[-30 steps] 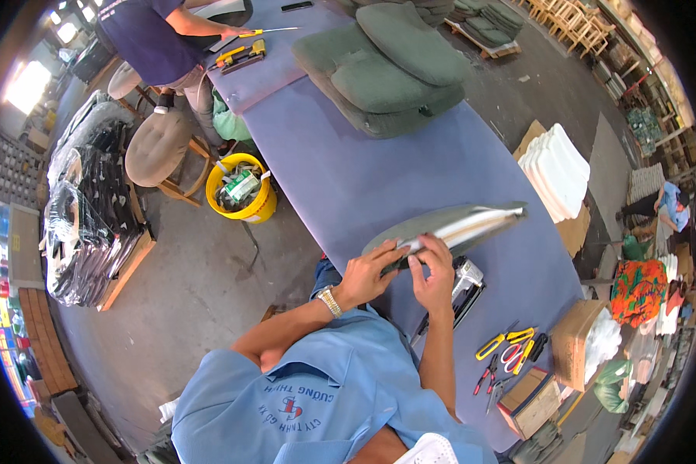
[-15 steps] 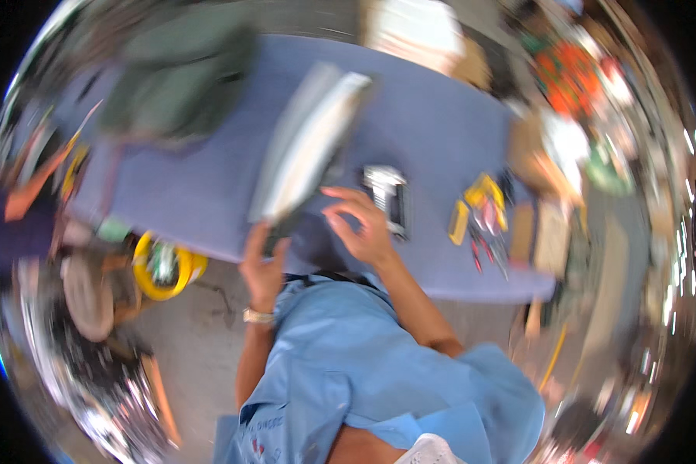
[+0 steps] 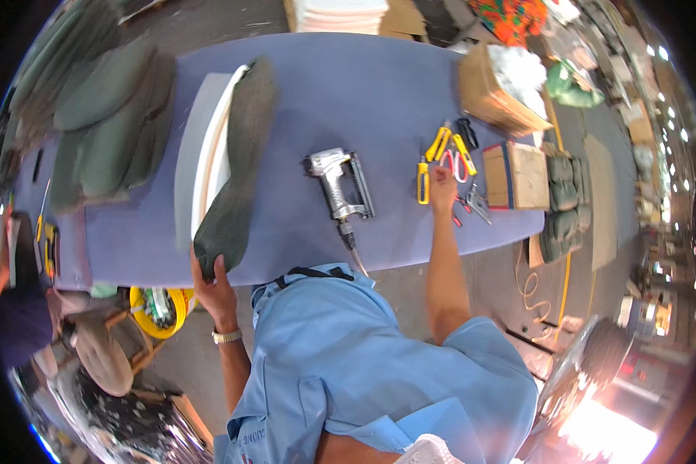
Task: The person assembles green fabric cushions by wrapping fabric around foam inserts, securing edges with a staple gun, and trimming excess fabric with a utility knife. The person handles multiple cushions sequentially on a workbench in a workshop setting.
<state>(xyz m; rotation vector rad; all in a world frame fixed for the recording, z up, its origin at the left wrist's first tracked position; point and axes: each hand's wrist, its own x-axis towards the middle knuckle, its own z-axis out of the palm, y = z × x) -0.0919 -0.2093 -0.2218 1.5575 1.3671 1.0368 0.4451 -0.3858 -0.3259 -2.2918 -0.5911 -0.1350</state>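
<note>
Nearest us is the light blue cloth shirt (image 3: 348,340) of the person whose 2 bare hands are at work. By the near edge of the blue-grey table (image 3: 309,93), we see the left hand (image 3: 216,294), with a metal-banded wristwatch (image 3: 226,337) behind it. Its thumb and fingers pinch the near end of a long, curved, dark green fabric piece with white and tan layers along its side (image 3: 243,147). The piece extends away over the left part of the table; we cannot tell how much of it rests there.

In the middle of the table we find a silver metal staple gun (image 3: 335,184), its hose leading toward us. Farther right, the right hand (image 3: 443,189) reaches in among hand tools, between a yellow-handled cutter (image 3: 423,184) and a silver metal tool (image 3: 478,206). Its fingers are too small for us to tell whether they grip anything.

Just past these, we see a small brown cardboard box with a blue edge (image 3: 527,176) and, beyond it, a larger brown cardboard box holding white stuffing (image 3: 487,89). Past the table's far edge is a white stack (image 3: 340,15).
</note>
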